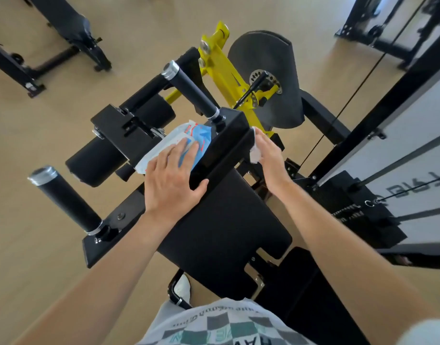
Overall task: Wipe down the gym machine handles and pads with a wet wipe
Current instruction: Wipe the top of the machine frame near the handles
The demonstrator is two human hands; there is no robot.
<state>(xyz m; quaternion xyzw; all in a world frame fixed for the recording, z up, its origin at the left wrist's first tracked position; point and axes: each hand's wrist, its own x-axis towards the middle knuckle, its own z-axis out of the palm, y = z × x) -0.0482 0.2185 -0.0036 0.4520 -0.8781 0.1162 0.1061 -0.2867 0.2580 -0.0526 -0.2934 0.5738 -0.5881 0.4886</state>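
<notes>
Wipe (254, 153) under right hand (270, 159) touches pad (226, 215); left hand (171, 181) rests on packet (165, 143).

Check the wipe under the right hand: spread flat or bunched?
Bunched. The wipe shows as a crumpled white wad poking out from under the right hand, against the black pad.
</notes>
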